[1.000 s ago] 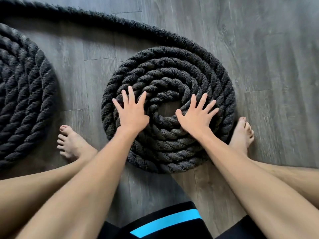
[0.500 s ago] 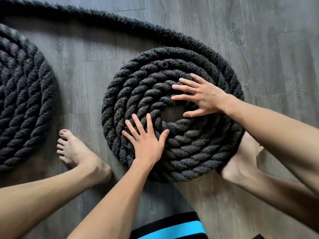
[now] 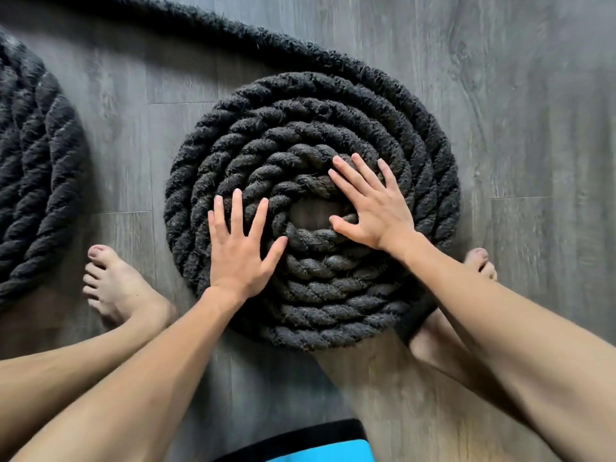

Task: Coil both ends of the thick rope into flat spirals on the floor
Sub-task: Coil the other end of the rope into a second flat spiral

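Note:
A thick black rope lies in a flat spiral [image 3: 310,128] on the grey wood floor, with a small bare gap at its middle. My left hand [image 3: 238,248] presses flat on the spiral's lower left turns, fingers spread. My right hand [image 3: 370,205] lies flat on the inner turns right of the gap, fingers spread toward the upper left. The rope's free run [image 3: 213,21] leaves the spiral's top right and goes off to the upper left. A second black spiral [image 3: 33,168] lies at the left edge, partly out of view.
My left bare foot [image 3: 116,288] stands between the two spirals. My right foot [image 3: 480,265] touches the near spiral's lower right rim, mostly hidden behind my right forearm. Grey plank floor [image 3: 533,111] stretches to the right.
The spiral has turned under my hands. My right hand swung from the upper right turns back to the inner right turns. My left hand shifted up and left on the lower left turns.

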